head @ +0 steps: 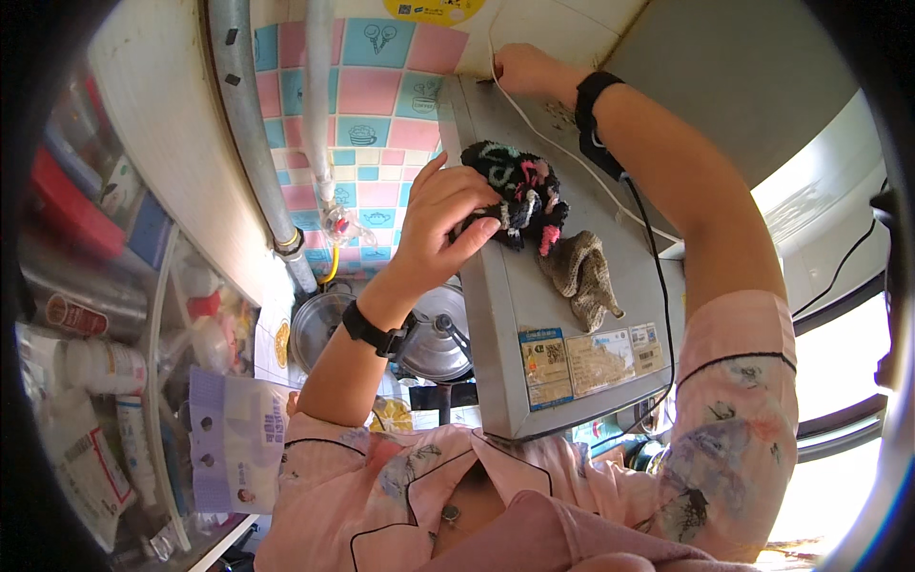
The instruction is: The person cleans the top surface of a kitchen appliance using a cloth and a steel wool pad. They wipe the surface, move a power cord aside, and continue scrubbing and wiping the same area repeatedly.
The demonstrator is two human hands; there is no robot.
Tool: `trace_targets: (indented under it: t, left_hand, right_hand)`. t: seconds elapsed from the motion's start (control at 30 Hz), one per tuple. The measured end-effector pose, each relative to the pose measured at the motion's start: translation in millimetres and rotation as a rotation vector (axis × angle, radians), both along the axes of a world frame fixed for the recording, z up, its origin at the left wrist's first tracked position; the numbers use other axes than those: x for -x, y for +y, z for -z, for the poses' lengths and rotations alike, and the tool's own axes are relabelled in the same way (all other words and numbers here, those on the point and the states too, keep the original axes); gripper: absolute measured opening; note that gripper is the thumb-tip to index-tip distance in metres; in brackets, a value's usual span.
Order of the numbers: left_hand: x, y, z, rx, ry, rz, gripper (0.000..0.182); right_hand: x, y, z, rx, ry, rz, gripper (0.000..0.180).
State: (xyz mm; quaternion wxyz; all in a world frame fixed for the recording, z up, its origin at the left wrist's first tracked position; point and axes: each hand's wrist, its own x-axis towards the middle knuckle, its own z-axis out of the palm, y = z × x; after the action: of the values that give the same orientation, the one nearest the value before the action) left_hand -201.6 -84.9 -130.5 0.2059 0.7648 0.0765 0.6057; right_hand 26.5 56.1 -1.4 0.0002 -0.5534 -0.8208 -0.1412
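Observation:
My left hand [450, 222] is on a black fuzzy knit cloth [525, 187] with pink, white and pale green parts. Part of the cloth is pinched between its thumb and fingers, beside the edge of a grey metal appliance housing [607, 314]. Crumpled on the same metal top, just nearer to me, lies a beige knit cloth [582, 275]. My right hand [532, 68] reaches to the housing's far corner by the tiled wall. Its fingers are bent and mostly hidden, close to a white cord [532, 125]. What they touch cannot be seen.
Two lidded metal pots [443, 332] stand below, left of the housing. A grey pipe [243, 129] and a gas valve [343, 223] run along the wall. A black cable [661, 286] hangs across the housing. Shelves at left hold bottles and a purple-and-white package [236, 440].

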Motion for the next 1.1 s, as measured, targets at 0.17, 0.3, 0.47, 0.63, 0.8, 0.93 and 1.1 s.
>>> trace_targets:
  t: [0.17, 0.3, 0.47, 0.63, 0.8, 0.93, 1.1]
  left_hand:
    - [1, 1, 0, -0.014, 0.018, 0.012, 0.016]
    - [-1, 1, 3, 0.008, -0.005, 0.002, 0.017]
    - [-3, 1, 6, 0.008, -0.037, 0.014, 0.017]
    - [-2, 3, 6, -0.008, -0.038, 0.011, 0.017]
    - [-2, 3, 6, 0.0, -0.036, 0.028, 0.018]
    - [-1, 2, 6, 0.024, -0.031, 0.036, 0.019]
    - [-2, 3, 5, 0.007, -0.051, 0.016, 0.018]
  right_hand:
    - [-14, -30, -17, 0.209, -0.121, 0.359, 0.019]
    - [-38, -105, -30, 0.363, -0.092, 0.507, 0.02]
    - [-51, -113, -19, 0.153, -0.165, 0.216, 0.022]
    - [-45, -60, -17, 0.146, -0.188, 0.415, 0.022]
    - [-51, -74, -19, 0.201, -0.071, 0.325, 0.022]
    - [-46, -74, -12, 0.107, -0.119, 0.252, 0.021]
    - [-39, -51, -13, 0.137, 0.011, 0.391, 0.023]
